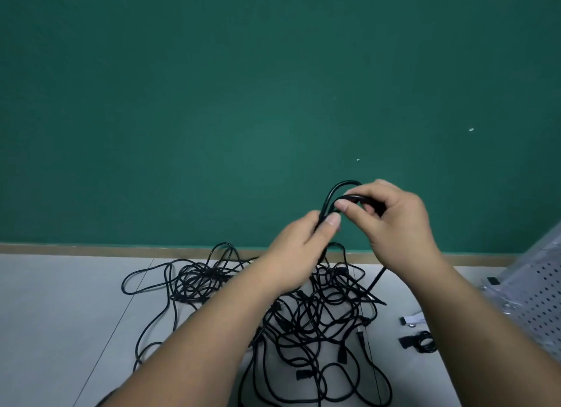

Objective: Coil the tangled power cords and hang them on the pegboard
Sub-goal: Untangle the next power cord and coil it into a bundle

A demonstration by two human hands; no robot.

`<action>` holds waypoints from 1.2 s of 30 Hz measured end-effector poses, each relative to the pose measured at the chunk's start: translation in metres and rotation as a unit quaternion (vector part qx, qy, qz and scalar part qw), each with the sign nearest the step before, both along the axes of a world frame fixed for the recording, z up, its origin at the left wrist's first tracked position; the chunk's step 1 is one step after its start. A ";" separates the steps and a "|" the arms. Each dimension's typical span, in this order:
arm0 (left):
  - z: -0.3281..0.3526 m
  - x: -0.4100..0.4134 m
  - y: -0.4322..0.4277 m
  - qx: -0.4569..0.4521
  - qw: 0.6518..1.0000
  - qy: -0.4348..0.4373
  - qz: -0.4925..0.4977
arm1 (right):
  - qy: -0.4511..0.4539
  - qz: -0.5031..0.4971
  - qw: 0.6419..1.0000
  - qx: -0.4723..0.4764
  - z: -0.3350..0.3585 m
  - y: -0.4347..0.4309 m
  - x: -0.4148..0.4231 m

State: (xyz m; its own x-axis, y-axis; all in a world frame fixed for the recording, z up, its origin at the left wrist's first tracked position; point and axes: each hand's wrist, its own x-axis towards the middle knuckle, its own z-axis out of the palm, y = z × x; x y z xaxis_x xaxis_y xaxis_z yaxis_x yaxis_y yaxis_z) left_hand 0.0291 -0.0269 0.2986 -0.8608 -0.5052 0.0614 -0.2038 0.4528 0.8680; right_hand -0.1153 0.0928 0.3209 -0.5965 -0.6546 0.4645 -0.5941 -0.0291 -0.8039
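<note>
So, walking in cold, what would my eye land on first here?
Probably the big tangle of black power cords, sprawled over the pale floor at bottom centre. Just above it, the left hand and the right hand hold up a black cord loop against the plain green wall. A white perforated pegboard sits at the far right edge.

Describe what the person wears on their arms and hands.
Nothing is worn: the left hand and right hand are bare, with no gloves, rings or watch in view. The left forearm and right forearm are bare to the frame's edge, no sleeves showing.
</note>
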 end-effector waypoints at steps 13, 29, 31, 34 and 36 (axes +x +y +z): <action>-0.013 -0.008 0.012 0.134 0.987 0.068 0.053 | -0.051 -0.040 0.990 0.125 -0.012 0.002 -0.014; -0.014 0.001 0.023 0.204 0.975 0.057 -0.062 | -0.259 -0.053 0.964 0.009 -0.006 -0.005 0.014; -0.012 0.001 0.023 0.193 0.977 0.052 -0.077 | -0.270 -0.041 0.962 0.013 -0.006 -0.004 0.010; -0.010 0.001 0.023 0.188 0.977 0.053 -0.083 | -0.319 -0.018 0.948 0.006 -0.007 -0.004 0.007; -0.007 -0.001 0.027 0.247 0.963 0.068 -0.089 | -0.323 -0.016 0.946 0.012 -0.006 -0.004 0.005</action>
State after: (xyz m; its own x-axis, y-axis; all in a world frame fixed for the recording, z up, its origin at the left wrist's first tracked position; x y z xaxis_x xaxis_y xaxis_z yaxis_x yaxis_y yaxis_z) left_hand 0.0283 -0.0002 0.2919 -0.9372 -0.3476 -0.0301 -0.0303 -0.0047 0.9995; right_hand -0.1106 0.0889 0.3150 -0.7707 -0.6369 -0.0185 0.0215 0.0029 -0.9998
